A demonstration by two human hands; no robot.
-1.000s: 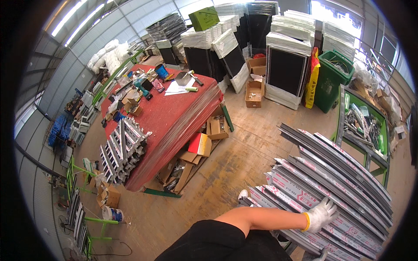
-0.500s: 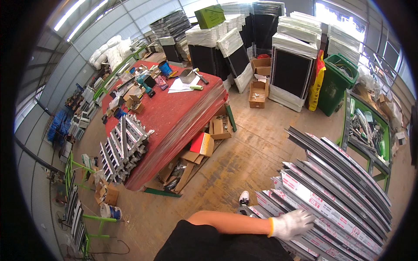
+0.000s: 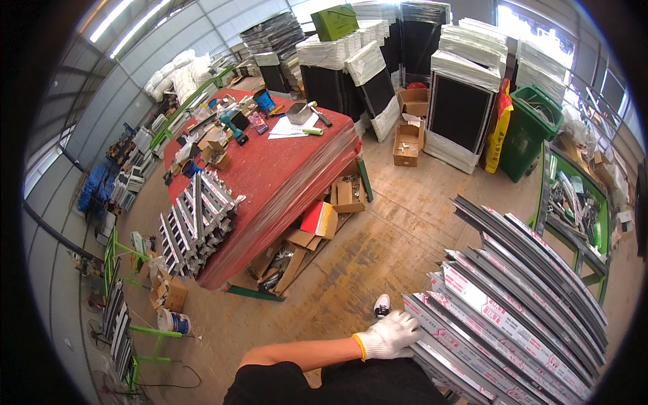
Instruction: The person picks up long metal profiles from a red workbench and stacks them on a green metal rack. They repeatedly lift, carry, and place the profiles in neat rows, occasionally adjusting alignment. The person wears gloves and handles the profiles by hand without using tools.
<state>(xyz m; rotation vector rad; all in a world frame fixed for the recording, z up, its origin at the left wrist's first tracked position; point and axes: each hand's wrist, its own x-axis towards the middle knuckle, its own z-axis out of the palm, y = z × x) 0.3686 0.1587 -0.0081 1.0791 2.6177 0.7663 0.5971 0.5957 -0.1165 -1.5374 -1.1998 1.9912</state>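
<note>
My left hand (image 3: 389, 336), in a white knitted glove with a yellow cuff, reaches across from the lower left. Its fingers curl over the near left end of a long metal profile (image 3: 442, 361) in the stack at the lower right. These profiles are grey and black strips, many wrapped in white film with red print, lying side by side and overlapping. The fingertips are partly hidden against the profile's end. My right hand is out of the picture.
A red-topped table (image 3: 270, 158) bears a bundle of short profiles (image 3: 196, 219), a drill (image 3: 233, 128) and a hammer (image 3: 320, 115). Cardboard boxes (image 3: 349, 192) sit beneath it. A green bin (image 3: 530, 135) and wrapped black panels (image 3: 459, 111) stand behind; a green-framed scrap rack (image 3: 574, 202) is at right.
My left hand has drawn back leftward from the top of the stack to the profiles' near left end. The view has shifted slightly.
</note>
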